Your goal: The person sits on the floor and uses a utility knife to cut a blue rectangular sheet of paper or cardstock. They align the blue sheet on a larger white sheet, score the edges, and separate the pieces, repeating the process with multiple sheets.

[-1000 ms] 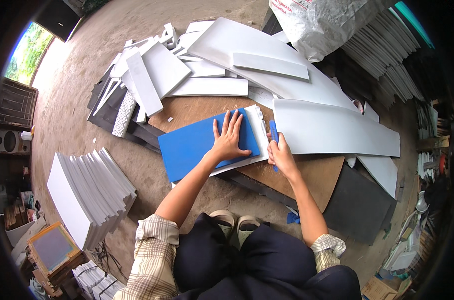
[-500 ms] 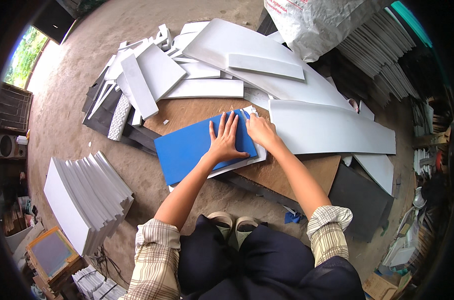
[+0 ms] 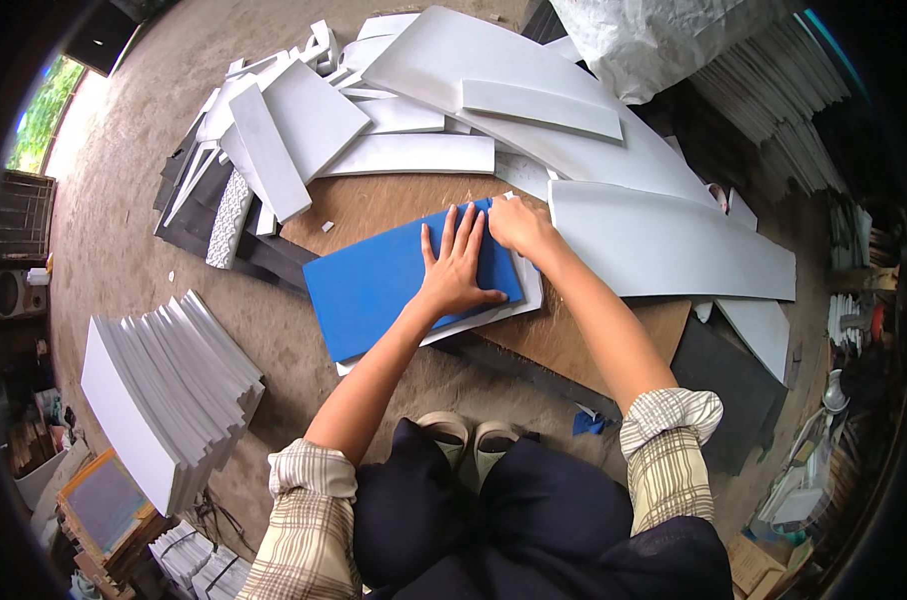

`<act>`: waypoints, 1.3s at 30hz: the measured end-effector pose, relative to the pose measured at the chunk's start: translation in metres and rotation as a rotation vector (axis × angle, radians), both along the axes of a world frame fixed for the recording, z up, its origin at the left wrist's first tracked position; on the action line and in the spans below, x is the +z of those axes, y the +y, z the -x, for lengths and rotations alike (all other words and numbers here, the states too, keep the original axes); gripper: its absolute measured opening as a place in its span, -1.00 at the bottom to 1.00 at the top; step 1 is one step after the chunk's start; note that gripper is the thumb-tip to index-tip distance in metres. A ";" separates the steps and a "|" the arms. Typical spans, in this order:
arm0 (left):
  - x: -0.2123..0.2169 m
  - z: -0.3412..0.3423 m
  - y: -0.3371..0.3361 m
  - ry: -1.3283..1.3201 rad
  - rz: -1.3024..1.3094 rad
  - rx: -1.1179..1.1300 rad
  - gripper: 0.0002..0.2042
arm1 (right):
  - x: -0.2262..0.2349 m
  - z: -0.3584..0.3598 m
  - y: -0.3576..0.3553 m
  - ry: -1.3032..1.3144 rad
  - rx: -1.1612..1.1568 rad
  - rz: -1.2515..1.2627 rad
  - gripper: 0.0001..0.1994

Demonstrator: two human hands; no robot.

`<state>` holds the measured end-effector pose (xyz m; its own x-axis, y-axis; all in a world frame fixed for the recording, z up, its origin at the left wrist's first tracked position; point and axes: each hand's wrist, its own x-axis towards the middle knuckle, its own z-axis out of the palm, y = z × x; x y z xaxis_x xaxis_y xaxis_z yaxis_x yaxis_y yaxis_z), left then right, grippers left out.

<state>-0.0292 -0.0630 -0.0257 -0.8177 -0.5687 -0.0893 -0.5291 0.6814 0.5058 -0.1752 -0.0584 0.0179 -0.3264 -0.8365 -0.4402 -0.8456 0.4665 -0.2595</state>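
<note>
A flat blue rectangular board (image 3: pixel 374 290) lies on a white foam sheet (image 3: pixel 527 290), whose edge shows along the near and right sides. My left hand (image 3: pixel 456 270) presses flat on the board's right half with fingers spread. At the board's far right corner my right hand (image 3: pixel 519 225) is closed around a cutter knife, mostly hidden in the fist; only a bit of blue shows below it. Both rest over a brown wooden board (image 3: pixel 394 200).
White foam sheets and offcuts (image 3: pixel 314 125) pile up beyond the board. A large white sheet (image 3: pixel 664 240) lies to the right, black sheets (image 3: pixel 729 390) nearer me. A stack of white sheets (image 3: pixel 174 400) stands at left. A white sack (image 3: pixel 654 40) is at the far right.
My right hand has turned and moved slightly along the board's right edge, hiding the knife's blade. My left hand stays flat on the board. The whole view has shifted a little.
</note>
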 end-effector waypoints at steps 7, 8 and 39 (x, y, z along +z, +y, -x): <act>-0.009 0.001 -0.001 -0.068 0.045 -0.018 0.17 | 0.011 -0.008 0.013 -0.152 0.001 -0.279 -0.73; -0.010 0.000 -0.002 -0.077 0.045 -0.015 0.18 | 0.012 -0.009 0.026 -0.195 0.013 -0.299 -0.75; 0.000 0.002 0.002 -0.080 -0.015 0.013 0.23 | 0.000 0.012 -0.014 -0.269 -0.139 -0.273 -0.72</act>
<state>-0.0313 -0.0607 -0.0254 -0.8002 -0.5772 -0.1627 -0.5769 0.6666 0.4720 -0.1871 -0.0727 0.0176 -0.2711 -0.6334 -0.7247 -0.6887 0.6537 -0.3137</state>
